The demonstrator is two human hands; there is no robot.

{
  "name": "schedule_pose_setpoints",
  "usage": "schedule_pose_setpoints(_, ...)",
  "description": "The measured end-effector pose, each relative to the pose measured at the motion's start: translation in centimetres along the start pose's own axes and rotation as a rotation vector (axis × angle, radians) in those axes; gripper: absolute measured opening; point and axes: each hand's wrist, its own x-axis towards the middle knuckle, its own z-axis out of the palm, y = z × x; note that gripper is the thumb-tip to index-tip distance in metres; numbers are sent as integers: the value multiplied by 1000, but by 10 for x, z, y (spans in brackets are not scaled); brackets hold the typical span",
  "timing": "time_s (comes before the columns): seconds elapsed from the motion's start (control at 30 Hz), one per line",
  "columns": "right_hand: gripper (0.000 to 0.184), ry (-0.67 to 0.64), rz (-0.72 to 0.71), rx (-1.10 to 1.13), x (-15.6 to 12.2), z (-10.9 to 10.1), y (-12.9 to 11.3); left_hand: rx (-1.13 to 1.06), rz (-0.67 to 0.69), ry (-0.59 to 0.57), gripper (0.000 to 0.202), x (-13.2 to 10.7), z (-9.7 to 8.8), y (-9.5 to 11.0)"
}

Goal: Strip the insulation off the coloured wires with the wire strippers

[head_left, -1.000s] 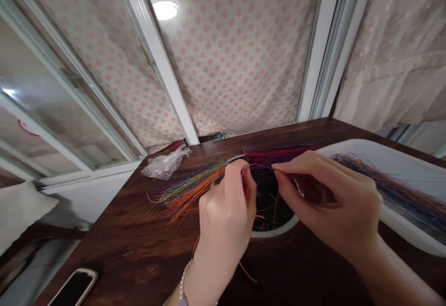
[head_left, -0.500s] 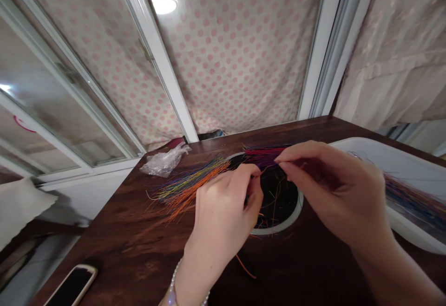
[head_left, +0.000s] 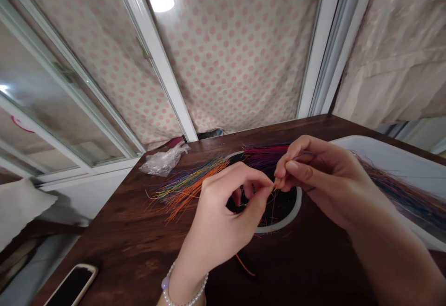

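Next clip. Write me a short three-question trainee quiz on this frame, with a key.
1. True or false: the left hand and right hand rest flat on the table, far apart.
2. What lies in the white tray? A) scissors B) coloured strands C) a cup
3. Fill in: the left wrist wears a beaded ___.
Key: 1 false, their fingertips meet, pinching a thin strand; 2 B; 3 bracelet.
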Motion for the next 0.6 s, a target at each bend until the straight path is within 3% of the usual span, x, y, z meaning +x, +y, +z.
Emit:
schedule_pose_setpoints(0.1, 22, 17, 12, 106, -1, 3, 1, -109, -39, 111, 14, 1, 4, -1)
schedule_pose_setpoints(0.23, 24, 109, -106, 67, -5, 8, 6, -178, -50, 208, 15, 2, 10, -3)
schedule_pose_setpoints(0.47, 26, 297, -464, -273, -16, 18, 9, -203, -86, 259, 20, 1, 15, 2)
schedule_pose_setpoints(0.6, 30, 330, -543, -443, -22, 24, 8, -189, -113, 284, 18, 1, 14, 4)
